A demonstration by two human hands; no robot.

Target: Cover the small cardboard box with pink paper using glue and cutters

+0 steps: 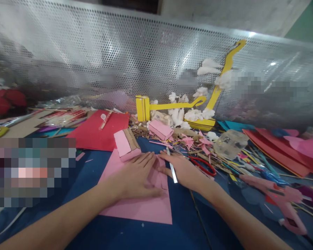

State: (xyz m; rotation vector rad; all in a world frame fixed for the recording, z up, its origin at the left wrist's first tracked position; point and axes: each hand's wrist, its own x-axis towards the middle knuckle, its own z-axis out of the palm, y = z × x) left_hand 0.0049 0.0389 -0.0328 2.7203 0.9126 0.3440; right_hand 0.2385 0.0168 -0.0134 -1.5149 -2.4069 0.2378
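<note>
Forearms (73, 205) are leading to the pink sheet (146, 210) on the tabletop (135, 238), its long axis seemingly pointing away. Left grip (137, 173) is resting flat and unclenched on it; right grip (181, 170) is resting at its right edge, a metal strip (173, 173) crossing the fingers, whether grasped I cannot tell. Pink box (123, 144) is covering the far-left end, scissors (214, 169) are lying just right.

The pink sheet (138, 210) is matt paper; the perforated screen (146, 59) is shiny metal.
</note>
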